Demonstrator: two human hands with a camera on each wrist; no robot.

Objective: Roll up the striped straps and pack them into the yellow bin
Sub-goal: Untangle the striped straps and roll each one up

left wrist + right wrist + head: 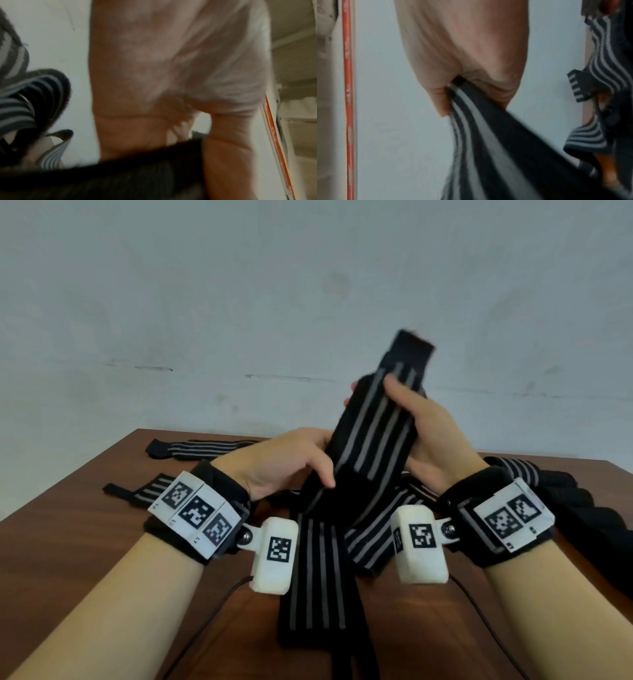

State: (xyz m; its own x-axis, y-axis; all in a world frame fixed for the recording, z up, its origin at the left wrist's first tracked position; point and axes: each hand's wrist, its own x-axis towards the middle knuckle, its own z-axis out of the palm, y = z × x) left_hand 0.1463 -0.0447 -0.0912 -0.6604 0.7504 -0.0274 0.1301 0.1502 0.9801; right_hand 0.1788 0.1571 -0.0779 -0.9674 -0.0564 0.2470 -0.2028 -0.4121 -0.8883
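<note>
- We see the right hand raised above the wooden table, fingers and thumb curled round the upper part of a black striped strap; the right wrist view confirms the cloth pinched in the closed fingers.
- The strap's top end stands up past the right hand; the rest runs down toward us and lies along the table.
- We note the left hand lower on the same strap, thumb laid on its front face. The left wrist view is blurred; dark cloth crosses under the palm.
- More striped straps lie on the table: one at the far left, one behind the left wrist, one crossing under the held strap.
- We cannot see the yellow bin in any view.
</note>
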